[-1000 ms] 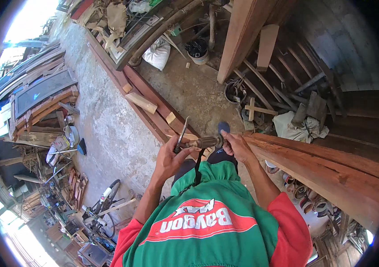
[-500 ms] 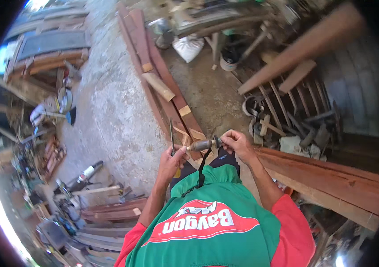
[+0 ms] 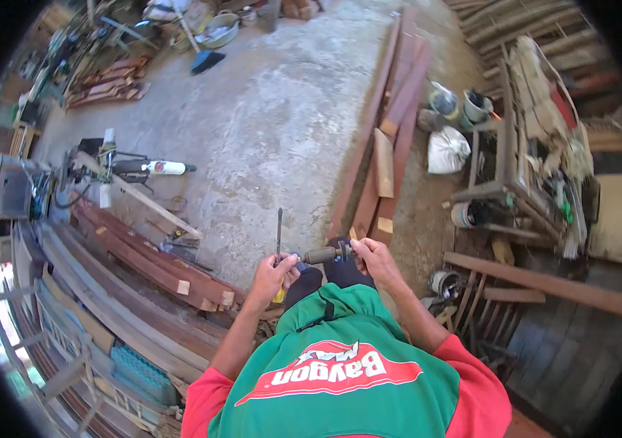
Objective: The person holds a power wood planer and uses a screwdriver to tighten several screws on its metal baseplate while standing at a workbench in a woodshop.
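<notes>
Head view: my left hand (image 3: pixel 274 274) grips a thin dark metal rod (image 3: pixel 279 232) and, with my right hand (image 3: pixel 374 261), a grey-brown cylindrical part (image 3: pixel 318 256) between them, droppable if my crowded left grip slips.

left grip (image 3: pixel 276 276) and right grip (image 3: pixel 374 260) hold cylindrical part (image 3: pixel 319 255); left also slim dark rod (image 3: pixel 279 232).

Big words are shown on a shirt (image 3: pixel 354 409).
Two words in pale letters (image 3: pixel 329 374) are printed on its red patch (image 3: pixel 404 375), seen upside down. The small red mark (image 3: pixel 157 167) on a white strip (image 3: pixel 174 168) is too tiny to be read.
</notes>
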Demonstrator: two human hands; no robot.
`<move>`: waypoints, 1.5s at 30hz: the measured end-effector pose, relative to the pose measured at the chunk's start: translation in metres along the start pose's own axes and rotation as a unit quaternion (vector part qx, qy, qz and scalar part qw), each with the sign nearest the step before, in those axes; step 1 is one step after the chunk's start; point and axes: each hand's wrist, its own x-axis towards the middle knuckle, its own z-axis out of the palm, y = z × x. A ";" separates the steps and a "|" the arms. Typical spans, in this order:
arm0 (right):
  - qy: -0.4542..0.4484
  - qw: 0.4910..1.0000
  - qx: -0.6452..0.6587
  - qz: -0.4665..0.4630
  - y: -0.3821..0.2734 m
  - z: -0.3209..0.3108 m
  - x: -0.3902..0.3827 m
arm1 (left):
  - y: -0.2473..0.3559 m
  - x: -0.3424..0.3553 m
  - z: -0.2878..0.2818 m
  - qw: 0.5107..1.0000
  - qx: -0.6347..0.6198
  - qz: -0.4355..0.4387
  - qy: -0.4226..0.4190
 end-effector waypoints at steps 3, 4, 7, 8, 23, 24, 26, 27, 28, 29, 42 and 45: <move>-0.029 0.999 0.011 0.013 -0.025 0.011 0.044 | 0.025 0.020 -0.019 0.999 -0.018 0.023 0.024; -0.021 1.000 -0.019 -0.001 -0.035 0.014 0.059 | 0.033 0.030 -0.023 0.999 -0.029 0.028 0.028; 0.001 0.998 -0.051 -0.024 -0.070 0.019 0.103 | 0.052 0.071 -0.034 0.997 -0.050 0.023 0.047; 0.005 0.999 -0.027 -0.024 -0.085 0.020 0.118 | 0.061 0.086 -0.038 0.997 -0.051 0.011 0.048; 0.066 0.995 -0.019 -0.075 -0.367 -0.095 0.460 | 0.333 0.461 -0.015 0.995 -0.098 -0.021 0.006; 0.095 0.992 -0.034 -0.079 -0.396 -0.106 0.475 | 0.366 0.484 -0.009 0.997 -0.078 -0.016 -0.012; 0.114 0.990 -0.043 -0.071 -0.439 -0.133 0.518 | 0.416 0.539 0.000 0.998 -0.035 -0.014 -0.043; 0.113 0.990 -0.042 -0.072 -0.459 -0.145 0.541 | 0.433 0.568 0.001 0.998 -0.029 -0.011 -0.056; 0.113 0.990 -0.041 -0.072 -0.480 -0.155 0.565 | 0.448 0.598 0.002 0.997 -0.023 -0.009 -0.068; 0.114 0.990 -0.039 -0.072 -0.502 -0.166 0.588 | 0.465 0.628 0.003 0.996 -0.016 -0.008 -0.082; 0.246 0.945 0.036 -0.210 -0.789 -0.278 0.810 | 0.804 0.968 0.037 0.960 0.072 0.037 -0.268; 0.265 0.930 0.062 -0.247 -0.838 -0.312 0.867 | 0.857 1.053 0.053 0.944 0.044 -0.012 -0.327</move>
